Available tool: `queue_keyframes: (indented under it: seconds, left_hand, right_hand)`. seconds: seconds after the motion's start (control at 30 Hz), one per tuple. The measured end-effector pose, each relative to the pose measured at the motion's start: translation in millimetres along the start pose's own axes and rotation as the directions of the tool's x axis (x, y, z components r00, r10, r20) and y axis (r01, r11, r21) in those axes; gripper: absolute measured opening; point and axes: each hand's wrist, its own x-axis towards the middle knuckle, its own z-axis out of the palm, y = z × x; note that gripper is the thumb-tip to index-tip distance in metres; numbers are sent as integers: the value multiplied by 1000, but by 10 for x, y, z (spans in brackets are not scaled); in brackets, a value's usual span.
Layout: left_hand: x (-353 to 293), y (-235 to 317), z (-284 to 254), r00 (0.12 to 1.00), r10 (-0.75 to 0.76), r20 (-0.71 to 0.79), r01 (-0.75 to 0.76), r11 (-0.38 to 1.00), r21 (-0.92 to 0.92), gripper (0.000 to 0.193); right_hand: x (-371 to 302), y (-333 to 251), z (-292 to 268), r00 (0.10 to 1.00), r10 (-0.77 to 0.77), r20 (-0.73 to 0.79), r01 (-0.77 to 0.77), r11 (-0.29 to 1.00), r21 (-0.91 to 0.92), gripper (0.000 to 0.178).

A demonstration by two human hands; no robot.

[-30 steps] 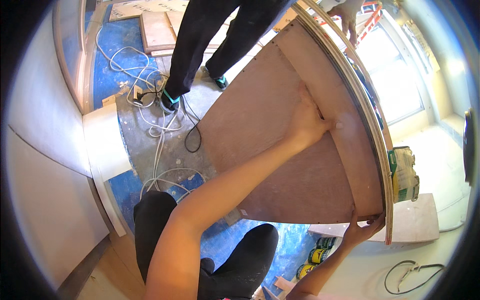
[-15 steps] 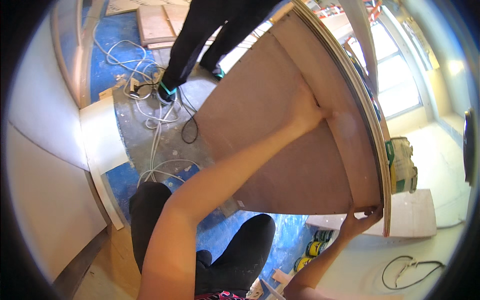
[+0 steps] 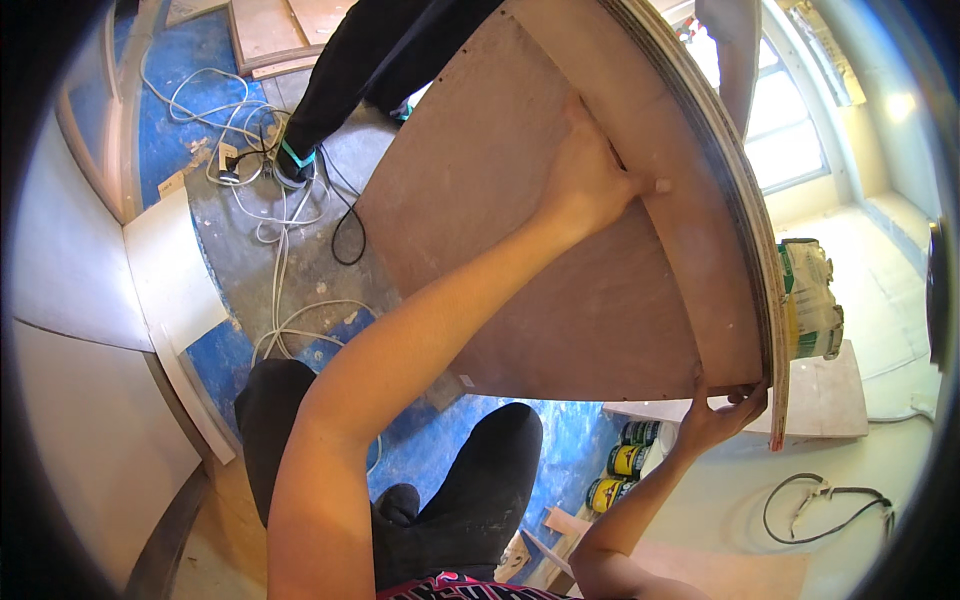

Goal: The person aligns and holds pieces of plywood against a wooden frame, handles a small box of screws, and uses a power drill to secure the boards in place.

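Observation:
A large brown plywood panel (image 3: 520, 260), with a wide wooden strip along its right side and a layered ply edge, stands tilted before me. My left hand (image 3: 598, 185) reaches across its face and grips the inner edge of that strip; the fingertips partly disappear behind it, and the thumb lies on the strip. Down at the panel's near right corner, my right hand (image 3: 715, 420) is closed around the bottom edge, its fingers curled up on the wood. Both hands hold the same panel.
Another person's dark-trousered leg (image 3: 335, 80) stands beyond the panel. White cables (image 3: 285, 240) tangle on the blue and grey floor. Several paint cans (image 3: 627, 460) sit at the lower right, near a light board (image 3: 835, 395). A bagged bundle (image 3: 812, 300) is behind the panel's edge.
The panel's upper part has shifted left and up in view, and the floor and surroundings have slid left too. Both my hands keep their grip on it.

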Motion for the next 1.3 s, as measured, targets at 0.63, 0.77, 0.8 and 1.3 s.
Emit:
queue_keyframes:
  seconds: [0.63,0.77,0.8,1.3]
  left_hand:
    - [48,-172,-81,990,0,139,-11,997,77,107]
    - [74,-62,-74,991,7,136,-9,1000,10,99]
    - [51,-6,-36,992,11,127,-3,998,-61,94]
    - [-15,198,-10,985,-22,170,53,982,-180,81]
  right_hand:
    - [17,65,10,1000,12,-13,-9,985,171,107]
    - [70,-12,51,1000,13,-19,-10,983,182,110]
    - [47,-2,17,1000,18,-11,-16,989,146,110]
    - [26,15,5,1000,-20,-17,21,997,70,110]
